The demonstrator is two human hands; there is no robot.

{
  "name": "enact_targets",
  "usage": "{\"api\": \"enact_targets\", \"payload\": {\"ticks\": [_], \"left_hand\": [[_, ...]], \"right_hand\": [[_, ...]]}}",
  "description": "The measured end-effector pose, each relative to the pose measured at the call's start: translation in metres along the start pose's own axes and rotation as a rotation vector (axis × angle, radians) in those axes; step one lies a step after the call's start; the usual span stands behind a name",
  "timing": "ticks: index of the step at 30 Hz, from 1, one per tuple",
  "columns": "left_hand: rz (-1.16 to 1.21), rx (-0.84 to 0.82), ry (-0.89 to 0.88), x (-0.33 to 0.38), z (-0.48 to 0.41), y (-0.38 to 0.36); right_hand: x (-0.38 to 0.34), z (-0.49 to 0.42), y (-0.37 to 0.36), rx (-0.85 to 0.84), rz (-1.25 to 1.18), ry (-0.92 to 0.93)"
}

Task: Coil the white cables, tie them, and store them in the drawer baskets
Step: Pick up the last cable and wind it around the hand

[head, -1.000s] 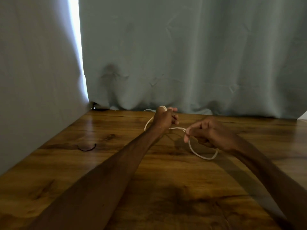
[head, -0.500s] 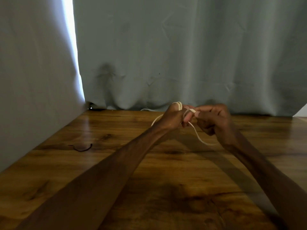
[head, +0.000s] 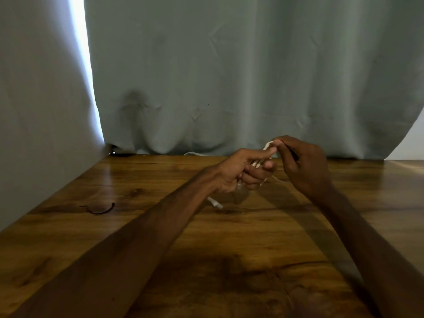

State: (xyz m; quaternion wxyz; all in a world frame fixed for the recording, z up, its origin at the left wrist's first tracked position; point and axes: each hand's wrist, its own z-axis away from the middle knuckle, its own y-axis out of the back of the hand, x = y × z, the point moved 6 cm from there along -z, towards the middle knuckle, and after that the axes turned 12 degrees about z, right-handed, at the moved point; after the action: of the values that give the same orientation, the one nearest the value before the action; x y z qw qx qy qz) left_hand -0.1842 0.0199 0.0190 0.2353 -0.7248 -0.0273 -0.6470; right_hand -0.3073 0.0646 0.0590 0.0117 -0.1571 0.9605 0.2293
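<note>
While you are coiling, left hand [head: 238,173]: you are gripping the white cable [head: 267,146] loops above the desk [head: 160,237].
Right hand [head: 302,166]: you are pinching the top turn.
Plug [head: 215,204]: dangling below your left wrist.
Progress: coiling is seemingly finishing; tying and storing are waiting; no baskets showing.
Thin dark strip [head: 101,209]: lying untouched, well apart.
Writing: none showing.

Curled fingers of the left hand [head: 238,174] hide most of the white cable [head: 267,146]; its dangling end, centre frame, is blurred. The thin dark strand [head: 101,209] at left is too small to identify.
</note>
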Motion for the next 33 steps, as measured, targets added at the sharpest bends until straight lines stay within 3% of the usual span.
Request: {"api": "enact_targets", "payload": {"ticks": [4, 8, 11, 13, 17, 22, 26, 30, 33], "left_hand": [[0.170, -0.117, -0.063, 0.008, 0.004, -0.006], [0.370, -0.125, -0.134, 0.017, 0.007, 0.000], [0.460, 0.041, -0.268, 0.022, 0.004, 0.022], [0.510, 0.143, -0.366, 0.024, 0.007, 0.035], [0.718, 0.181, -0.444, 0.023, 0.013, 0.041], [0.728, 0.327, -0.539, 0.022, 0.009, 0.054], [0.734, 0.370, -0.619, 0.032, 0.014, 0.058], [0.888, 0.419, -0.741, 0.046, 0.018, 0.081], [0.867, 0.491, -0.780, 0.049, 0.020, 0.090]], "right_hand": [[-0.006, 0.004, -0.014, -0.222, -0.133, -0.010], [-0.013, 0.013, -0.047, -0.402, -0.014, 0.031], [-0.026, 0.025, -0.067, -0.515, 0.103, 0.112], [-0.038, 0.031, -0.074, -0.550, 0.168, 0.167], [-0.051, 0.036, -0.076, -0.559, 0.159, 0.179], [-0.057, 0.033, -0.074, -0.511, 0.155, 0.159], [-0.046, 0.032, -0.068, -0.492, -0.168, -0.050], [-0.047, 0.030, -0.065, -0.456, -0.879, -0.413], [-0.057, 0.027, -0.061, -0.451, -1.119, -0.435]]}}
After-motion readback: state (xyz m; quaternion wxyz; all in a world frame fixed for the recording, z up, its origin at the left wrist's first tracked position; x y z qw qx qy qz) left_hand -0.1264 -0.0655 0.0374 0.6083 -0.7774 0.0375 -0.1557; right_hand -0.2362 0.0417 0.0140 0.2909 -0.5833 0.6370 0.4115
